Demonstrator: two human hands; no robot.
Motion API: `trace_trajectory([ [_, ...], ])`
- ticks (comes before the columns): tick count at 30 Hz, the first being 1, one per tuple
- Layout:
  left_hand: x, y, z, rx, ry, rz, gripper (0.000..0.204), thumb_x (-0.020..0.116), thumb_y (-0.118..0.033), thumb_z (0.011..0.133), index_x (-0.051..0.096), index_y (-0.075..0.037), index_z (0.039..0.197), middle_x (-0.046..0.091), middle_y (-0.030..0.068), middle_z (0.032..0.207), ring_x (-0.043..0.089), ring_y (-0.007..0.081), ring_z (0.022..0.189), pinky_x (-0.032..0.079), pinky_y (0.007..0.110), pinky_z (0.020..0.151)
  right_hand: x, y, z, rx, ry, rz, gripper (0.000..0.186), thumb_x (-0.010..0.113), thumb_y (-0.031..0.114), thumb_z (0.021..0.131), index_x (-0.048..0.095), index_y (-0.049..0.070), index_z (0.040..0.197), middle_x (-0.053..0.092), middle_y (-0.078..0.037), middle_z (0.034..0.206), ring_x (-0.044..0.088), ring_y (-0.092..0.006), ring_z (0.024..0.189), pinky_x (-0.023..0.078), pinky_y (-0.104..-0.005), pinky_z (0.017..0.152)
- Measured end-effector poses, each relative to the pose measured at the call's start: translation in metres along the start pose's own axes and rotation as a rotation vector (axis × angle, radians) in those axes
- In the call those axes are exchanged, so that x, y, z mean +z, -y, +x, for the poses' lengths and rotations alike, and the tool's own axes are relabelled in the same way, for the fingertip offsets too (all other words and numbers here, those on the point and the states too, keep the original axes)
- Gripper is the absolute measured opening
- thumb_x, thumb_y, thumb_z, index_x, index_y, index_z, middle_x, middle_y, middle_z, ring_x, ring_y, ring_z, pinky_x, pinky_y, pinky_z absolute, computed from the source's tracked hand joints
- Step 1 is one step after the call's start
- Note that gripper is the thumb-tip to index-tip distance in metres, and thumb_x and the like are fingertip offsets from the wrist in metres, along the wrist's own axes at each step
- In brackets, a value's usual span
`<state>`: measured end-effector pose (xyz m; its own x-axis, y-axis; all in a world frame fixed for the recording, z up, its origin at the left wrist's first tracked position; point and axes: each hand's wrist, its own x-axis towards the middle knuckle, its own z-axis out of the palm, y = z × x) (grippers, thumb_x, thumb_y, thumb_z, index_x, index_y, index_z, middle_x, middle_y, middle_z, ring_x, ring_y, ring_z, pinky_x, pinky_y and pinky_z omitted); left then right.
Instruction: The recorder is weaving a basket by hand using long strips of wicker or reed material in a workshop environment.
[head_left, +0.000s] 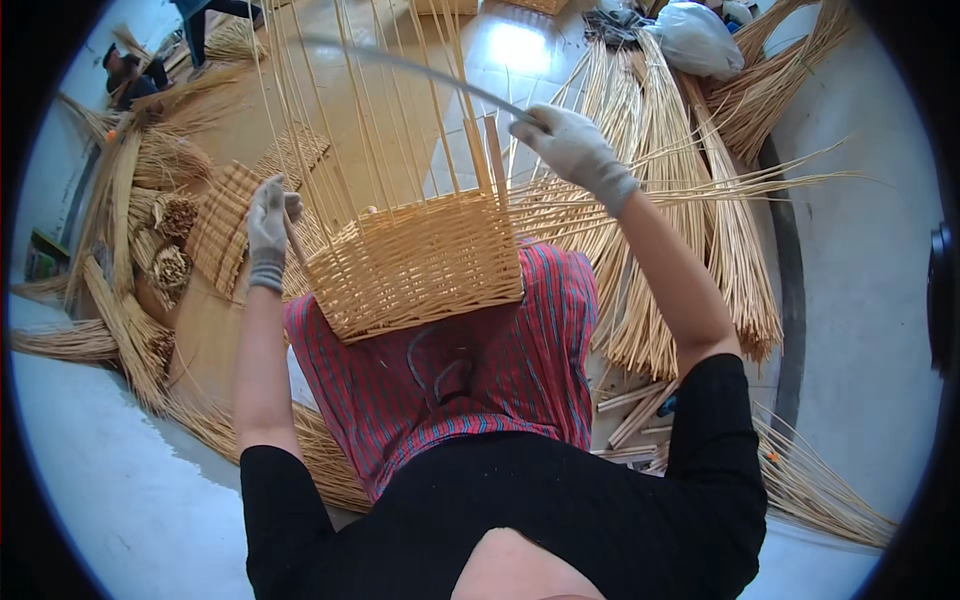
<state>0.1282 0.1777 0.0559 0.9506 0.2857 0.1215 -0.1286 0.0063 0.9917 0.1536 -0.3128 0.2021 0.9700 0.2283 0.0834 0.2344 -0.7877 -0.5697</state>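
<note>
The basket [420, 258] rests tilted on the striped apron [552, 320], its stakes [439, 110] rising, left hand [268, 225] at one corner, grip unclear, while the right hand [575, 148] clamps a grey rod [450, 80] that, swung carelessly, could snag and snap those stakes.

Basket [420, 255]: woven wicker, ribbed, slight sheen. Stakes [474, 155]: slender plant rods, smooth-looking. Slat [497, 160]: flat wood, matt. Strip [440, 76]: grey, smooth-looking, blurred; metal or plastic, cannot tell. Left glove [266, 222], right glove [567, 145]: knitted cloth, matt, ribbed cuffs. Lap cloth [560, 330]: striped fabric, matt, creased. Top [520, 490]: black cloth, matt. Rod bundle [650, 200]: dry plant stems, rough in mass. Panel [222, 225]: woven wicker, coarse. Bag [697, 42]: thin plastic, crinkled, glossy. Floor tiles [515, 48]: smooth, glossy.
</note>
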Motion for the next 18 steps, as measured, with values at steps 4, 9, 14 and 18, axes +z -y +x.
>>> trace_trajectory([
  [4, 0.019, -0.013, 0.017, 0.03, -0.045, 0.412, 0.045, 0.06, -0.049, 0.108, 0.073, -0.007, 0.118, 0.069, 0.0051, 0.08, 0.065, 0.0117, 0.073, 0.055, 0.031, 0.066, 0.04, 0.015, 0.032, 0.024, -0.039, -0.018, 0.05, 0.065, 0.054, 0.1, 0.073, 0.008, 0.118, 0.077, -0.017, 0.102, 0.074, -0.0344, 0.097, 0.056, -0.0447, 0.089],
  [9, 0.022, -0.014, 0.011, 0.291, -0.312, 0.943, 0.058, 0.049, -0.056, 0.109, 0.074, -0.004, 0.109, 0.077, 0.0199, 0.098, 0.073, 0.041, 0.093, 0.056, 0.046, 0.081, 0.066, -0.005, 0.048, -0.04, -0.084, -0.026, 0.05, 0.066, 0.057, 0.097, 0.069, 0.009, 0.114, 0.076, -0.017, 0.096, 0.074, -0.037, 0.095, 0.055, -0.0466, 0.084],
  [14, 0.021, -0.006, 0.012, 0.106, -0.348, 0.991, 0.053, 0.05, -0.054, 0.109, 0.073, -0.007, 0.107, 0.075, 0.0223, 0.096, 0.072, 0.0424, 0.092, 0.055, 0.048, 0.08, 0.063, -0.007, 0.05, -0.072, -0.014, -0.102, 0.05, 0.062, 0.056, 0.101, 0.07, 0.01, 0.118, 0.076, -0.016, 0.094, 0.073, -0.0333, 0.089, 0.056, -0.0451, 0.083],
  [18, 0.029, -0.019, 0.003, 0.238, -0.391, 1.022, 0.042, 0.057, -0.047, 0.107, 0.07, -0.008, 0.112, 0.073, 0.0216, 0.093, 0.069, 0.0433, 0.086, 0.055, 0.048, 0.08, 0.052, 0.014, 0.038, -0.01, -0.02, -0.09, 0.046, 0.064, 0.052, 0.101, 0.071, 0.013, 0.123, 0.075, -0.018, 0.089, 0.072, -0.0353, 0.082, 0.056, -0.0443, 0.083],
])
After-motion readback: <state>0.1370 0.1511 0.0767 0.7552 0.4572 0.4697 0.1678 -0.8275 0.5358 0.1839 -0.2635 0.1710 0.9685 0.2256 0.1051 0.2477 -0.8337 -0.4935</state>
